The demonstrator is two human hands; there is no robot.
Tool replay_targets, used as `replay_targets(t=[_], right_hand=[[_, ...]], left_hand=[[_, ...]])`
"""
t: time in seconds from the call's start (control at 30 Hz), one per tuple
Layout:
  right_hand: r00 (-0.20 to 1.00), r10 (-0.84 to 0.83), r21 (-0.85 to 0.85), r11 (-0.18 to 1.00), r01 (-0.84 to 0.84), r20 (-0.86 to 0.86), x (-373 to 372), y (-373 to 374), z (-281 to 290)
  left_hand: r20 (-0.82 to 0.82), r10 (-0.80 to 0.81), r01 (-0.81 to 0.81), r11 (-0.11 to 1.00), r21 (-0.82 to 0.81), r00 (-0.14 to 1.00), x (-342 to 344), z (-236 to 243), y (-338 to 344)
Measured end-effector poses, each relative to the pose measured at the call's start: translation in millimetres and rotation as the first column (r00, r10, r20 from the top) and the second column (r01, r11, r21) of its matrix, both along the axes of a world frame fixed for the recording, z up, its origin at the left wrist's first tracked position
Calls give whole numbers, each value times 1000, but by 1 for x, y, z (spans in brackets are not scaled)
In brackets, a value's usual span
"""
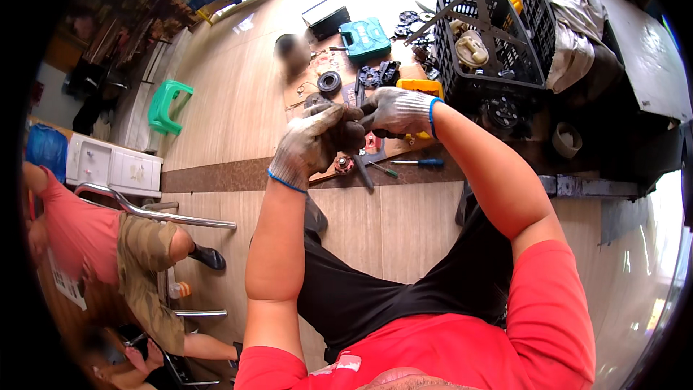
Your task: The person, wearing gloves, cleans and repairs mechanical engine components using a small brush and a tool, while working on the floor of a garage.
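Observation:
Both my hands wear greyish work gloves with dark, soiled fingers and blue cuffs, and they meet over a parts-strewn board. My left hand (312, 139) has its fingers closed. My right hand (404, 110) pinches close against it, fingers bent. Whatever dark piece they hold between them blends with the dark glove fingers, so its kind cannot be told. Just below them are a small red-and-metal part (344, 165), a green-handled screwdriver (385, 170) and a blue-handled screwdriver (430, 162). A black ring (329, 82) and a yellow item (420, 87) lie beyond.
A teal tool case (365, 39) sits at the far side, near loose black parts (411, 23). At right stands a black plastic crate (491, 86) with metal strips across it. A green stool (167, 107) is at left, and another person (83, 227) sits at far left.

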State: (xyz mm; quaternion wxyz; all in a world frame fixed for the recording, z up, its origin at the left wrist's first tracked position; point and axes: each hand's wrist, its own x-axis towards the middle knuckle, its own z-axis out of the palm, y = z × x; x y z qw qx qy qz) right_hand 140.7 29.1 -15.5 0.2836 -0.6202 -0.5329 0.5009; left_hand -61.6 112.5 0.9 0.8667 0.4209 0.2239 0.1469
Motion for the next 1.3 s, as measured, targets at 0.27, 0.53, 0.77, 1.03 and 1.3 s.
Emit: replay_targets(t=[0.27,0.53,0.77,1.03,1.3], right_hand=[[841,-20,407,882,-240,540,23,3,-1],[935,-95,538,836,-112,342,-16,-9,31],[992,-108,226,970,90,70,-57,-20,19],[952,-169,64,980,191,-254,-59,-18,14],[969,-116,-137,987,87,-219,-30,-7,2]], left_hand=[[-300,-32,94,977,192,953,13,10,-12],[-193,342,-293,925,242,920,21,-1,-13],[75,519,-502,848,-168,851,20,-18,6],[93,534,-504,833,-226,840,13,-11,5],[121,278,-255,951,-176,953,2,-4,10]])
